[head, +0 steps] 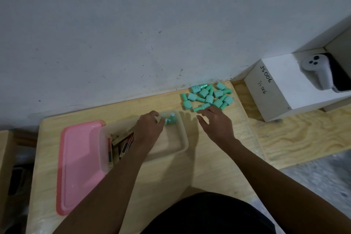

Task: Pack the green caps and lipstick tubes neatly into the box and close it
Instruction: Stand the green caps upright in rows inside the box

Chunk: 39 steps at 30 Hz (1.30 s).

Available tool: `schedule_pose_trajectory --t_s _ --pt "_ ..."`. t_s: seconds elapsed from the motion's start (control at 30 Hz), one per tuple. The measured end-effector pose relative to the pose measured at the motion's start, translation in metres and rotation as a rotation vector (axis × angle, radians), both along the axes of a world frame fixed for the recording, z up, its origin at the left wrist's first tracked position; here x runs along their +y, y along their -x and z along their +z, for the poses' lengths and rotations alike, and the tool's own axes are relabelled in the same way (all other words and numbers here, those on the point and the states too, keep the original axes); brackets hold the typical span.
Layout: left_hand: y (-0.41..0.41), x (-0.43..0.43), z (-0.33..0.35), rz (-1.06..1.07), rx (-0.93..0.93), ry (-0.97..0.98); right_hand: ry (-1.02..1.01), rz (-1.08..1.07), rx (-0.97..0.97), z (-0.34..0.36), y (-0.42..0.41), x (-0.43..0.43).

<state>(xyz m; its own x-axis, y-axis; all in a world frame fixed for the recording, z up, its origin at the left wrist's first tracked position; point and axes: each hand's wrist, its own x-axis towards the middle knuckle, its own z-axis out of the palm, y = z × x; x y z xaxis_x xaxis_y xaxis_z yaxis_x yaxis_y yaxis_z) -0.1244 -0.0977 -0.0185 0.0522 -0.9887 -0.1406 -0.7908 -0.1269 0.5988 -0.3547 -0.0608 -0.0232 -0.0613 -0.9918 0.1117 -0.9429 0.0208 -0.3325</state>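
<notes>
Your left hand [149, 129] seems to pinch a cap [170, 119] in the box [183, 135], right hand [216, 123] spread by the pile [208, 98]; they're light, hard, slippery, so grip each wide end.

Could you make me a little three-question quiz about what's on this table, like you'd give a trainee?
1. True or false: the pink lid is already closed on the clear box.
2. Where do most green caps lie? A) in the box B) in a loose pile on the table, near the wall C) on the pink lid
3. What fills the box's left end?

Key
1. False: the lid lies flat beside the box.
2. B. Only a few are in the box, at the left hand; the right hand reaches toward the pile.
3. Lipstick tubes.
</notes>
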Motion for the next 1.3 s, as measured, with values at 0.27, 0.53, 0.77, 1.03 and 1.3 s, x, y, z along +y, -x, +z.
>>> schedule_pose_trajectory --t_s 0.27,0.53,0.77,1.03,1.3 --pt "0.046 -0.020 0.025 -0.285 -0.106 0.314 -0.313 -0.129 -0.051 -0.012 0.064 0.000" --pt "0.101 -0.082 0.008 -0.183 -0.239 -0.255 -0.326 0.150 0.031 -0.017 0.039 -0.061" --pt "0.109 -0.110 -0.024 -0.053 -0.334 -0.511 -0.369 0.300 0.293 -0.033 0.030 -0.078" --pt "0.120 -0.121 -0.039 -0.001 -0.209 -0.484 -0.342 0.097 -0.053 -0.031 0.049 -0.072" --pt "0.119 -0.118 -0.025 0.046 0.084 -0.433 -0.313 -0.241 -0.632 -0.023 0.054 -0.053"
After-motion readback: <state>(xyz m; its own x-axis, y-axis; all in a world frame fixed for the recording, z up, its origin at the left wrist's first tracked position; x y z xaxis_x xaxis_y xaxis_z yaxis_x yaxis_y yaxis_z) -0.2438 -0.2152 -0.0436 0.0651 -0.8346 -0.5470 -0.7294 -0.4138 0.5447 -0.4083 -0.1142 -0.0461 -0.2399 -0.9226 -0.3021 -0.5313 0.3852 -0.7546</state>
